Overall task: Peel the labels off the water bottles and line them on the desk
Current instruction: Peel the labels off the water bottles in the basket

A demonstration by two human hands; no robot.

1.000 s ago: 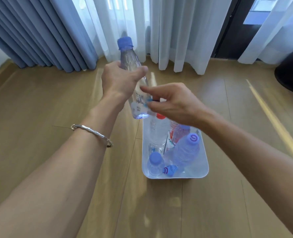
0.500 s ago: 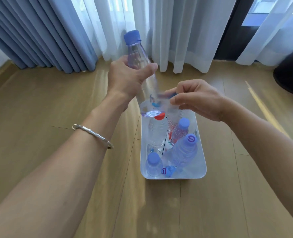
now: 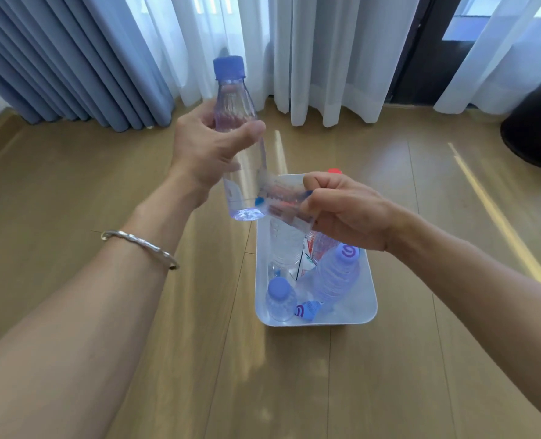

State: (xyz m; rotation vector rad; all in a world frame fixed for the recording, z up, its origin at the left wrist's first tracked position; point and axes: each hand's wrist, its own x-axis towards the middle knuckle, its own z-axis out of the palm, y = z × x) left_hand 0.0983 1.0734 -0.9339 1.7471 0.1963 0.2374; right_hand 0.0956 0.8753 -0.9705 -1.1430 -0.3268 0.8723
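1. Your L hand [image 3: 209, 150] grips the clear bottle [image 3: 235, 103] round its upper body. The thumb lies across the front and the fingers curl behind.
2. The bottle is up in the air with its blue cap [image 3: 228, 68] on top. Its base hangs just over the far-left corner of the white bin [image 3: 370, 299].
3. Your R hand [image 3: 345, 213] pinches the free end of the label [image 3: 282, 198] between the thumb and curled fingers.
4. The label runs as a see-through strip from the bottle's lower part across to your R hand. One end is on the bottle, and the print is too blurred to read.
5. The bin sits on the wood surface [image 3: 72, 191], below and to the right of the held bottle.
6. Inside the bin, near-left, is a small bottle w/ a blue cap [image 3: 278, 299].
7. To the right of it is a bigger ribbed bottle [image 3: 335, 277] w/ a purple logo on its cap, leaning toward the far right.
8. Farther back is a clear bottle [image 3: 286, 245], partly hidden behind the label.
9. Between the small bottle and the ribbed bottle lies a small blue piece w/ a purple logo [image 3: 305, 310]. I can't tell whether it's a cap or a scrap.
10. A red bit [image 3: 334, 170] shows just above your R knuckles. I can't tell what it belongs to.
11. A silver bracelet [image 3: 139, 247] is on your L forearm.
12. At the back are blue curtains [image 3: 72, 58] on the left and white sheers [image 3: 310, 58] in the middle. A dark round object [image 3: 535, 131] is at the far right.
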